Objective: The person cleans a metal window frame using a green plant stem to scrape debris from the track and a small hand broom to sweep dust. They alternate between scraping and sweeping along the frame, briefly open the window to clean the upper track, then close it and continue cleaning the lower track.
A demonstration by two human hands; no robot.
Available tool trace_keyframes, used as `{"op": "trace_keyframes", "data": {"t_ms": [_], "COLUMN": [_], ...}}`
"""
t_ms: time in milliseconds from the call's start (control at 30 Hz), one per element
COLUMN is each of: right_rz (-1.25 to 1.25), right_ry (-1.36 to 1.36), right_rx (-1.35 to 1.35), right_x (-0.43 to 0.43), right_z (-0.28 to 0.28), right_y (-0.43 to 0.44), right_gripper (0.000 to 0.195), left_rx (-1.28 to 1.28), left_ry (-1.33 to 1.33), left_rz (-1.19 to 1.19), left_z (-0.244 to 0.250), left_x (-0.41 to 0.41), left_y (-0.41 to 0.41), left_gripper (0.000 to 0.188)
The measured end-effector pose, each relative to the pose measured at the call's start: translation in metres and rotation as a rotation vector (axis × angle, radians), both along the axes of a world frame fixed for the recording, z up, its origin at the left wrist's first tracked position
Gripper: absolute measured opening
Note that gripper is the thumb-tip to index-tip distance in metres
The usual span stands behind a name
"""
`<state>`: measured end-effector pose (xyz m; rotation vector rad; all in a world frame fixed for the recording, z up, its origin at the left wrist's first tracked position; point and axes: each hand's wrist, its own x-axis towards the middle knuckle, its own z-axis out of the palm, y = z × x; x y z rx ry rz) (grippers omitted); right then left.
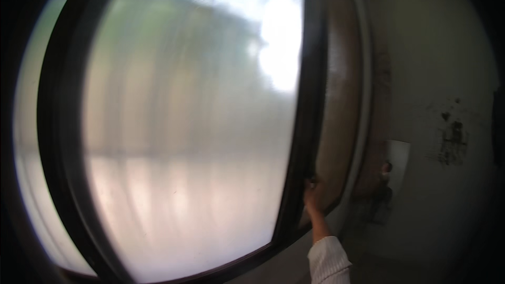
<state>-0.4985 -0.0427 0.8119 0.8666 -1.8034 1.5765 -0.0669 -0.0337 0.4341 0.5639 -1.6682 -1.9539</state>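
Note:
My right hand [313, 197], in a pale ribbed sleeve [328, 259], reaches up from the lower right to the dark frame [309, 98] of a large window. Its fingers are at the frame's lower right part, by a small, dark fitting [313, 182] that may be a latch. The picture does not settle whether they grip it. Left of the hand, the window pane [185, 126] is bright and hazy, with blurred vertical shapes and greenery seen through it. My left hand is out of view.
Another dark upright of the frame [63, 118] curves along the left. Right of the window is a brownish panel [341, 86]. A dim wall [426, 67] with dark markings [453, 138] stands farther right. A person [382, 185] is visible in the distance before a pale upright surface [400, 161].

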Motion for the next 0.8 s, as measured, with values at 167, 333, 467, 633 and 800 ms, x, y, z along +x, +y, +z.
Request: {"op": "trace_keyframes", "data": {"t_ms": [167, 333, 467, 633, 800], "right_rz": [-0.141, -0.044, 0.394, 0.591, 0.695], "right_ry": [0.213, 0.063, -0.296, -0.600, -0.808], "right_rx": [0.218, -0.128, 0.002, 0.199, 0.506], "right_x": [-0.076, -0.028, 0.092, 0.176, 0.254], "right_z": [-0.022, -0.059, -0.128, -0.179, -0.246], "right_y": [0.010, 0.044, 0.064, 0.063, 0.070], "right_gripper": [0.042, 0.059, 0.041, 0.037, 0.036], "left_rx": [-0.020, -0.280, -0.154, -0.247, -0.019], "left_ry": [-0.053, 0.035, 0.114, 0.141, 0.342], "left_rz": [-0.007, 0.136, 0.173, 0.290, 0.642], "left_z": [-0.011, 0.074, 0.158, 0.261, 0.287], "left_x": [0.031, 0.082, 0.156, 0.192, 0.223], "left_y": [0.013, 0.001, -0.012, -0.051, -0.058], "left_gripper": [0.034, 0.035, 0.028, 0.026, 0.020]}}
